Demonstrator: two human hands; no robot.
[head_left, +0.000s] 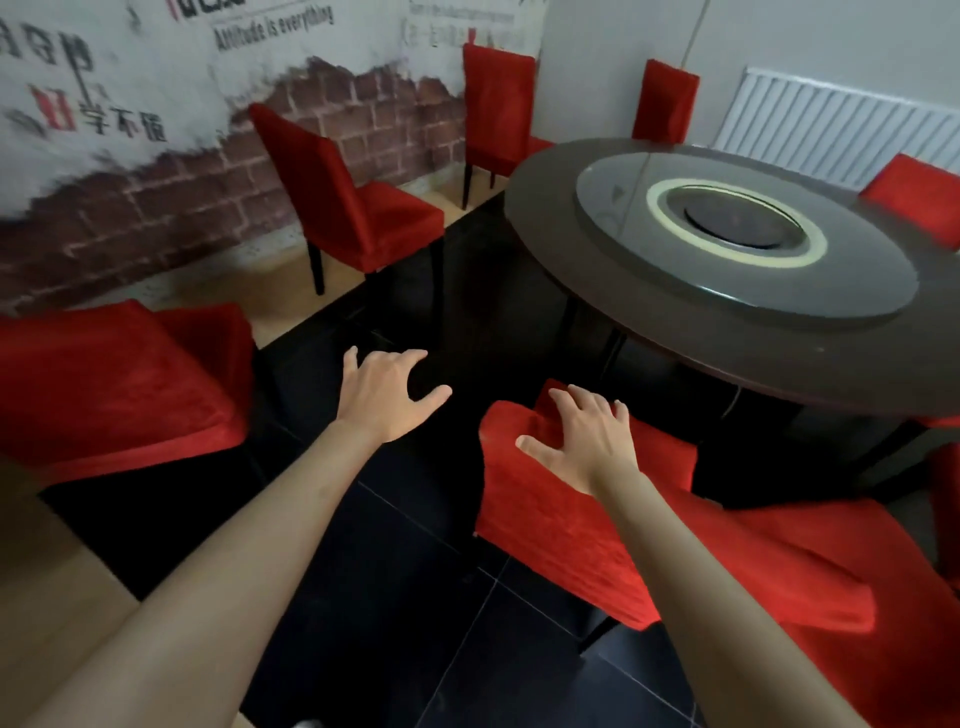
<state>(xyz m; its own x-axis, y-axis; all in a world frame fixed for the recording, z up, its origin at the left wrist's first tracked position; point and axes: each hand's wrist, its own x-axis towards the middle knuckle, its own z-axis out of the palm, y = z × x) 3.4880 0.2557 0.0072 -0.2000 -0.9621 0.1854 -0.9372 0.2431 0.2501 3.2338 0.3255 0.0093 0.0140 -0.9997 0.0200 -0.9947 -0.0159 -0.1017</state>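
Two wide-fingered hands: right hand (582, 441) rests on the chair back (597, 551), left hand (384, 395) hovers free; best clasp the top edge firmly.

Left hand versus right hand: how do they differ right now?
The left hand hangs over the dark floor, touching nothing; the right hand rests on the red chair back. The left hand lies farther up the view than the right hand. Both are open, fingers spread.

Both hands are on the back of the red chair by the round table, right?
No. Only the right hand rests on the red chair back by the round table; the left hand hovers open over the dark floor, as the head view shows.
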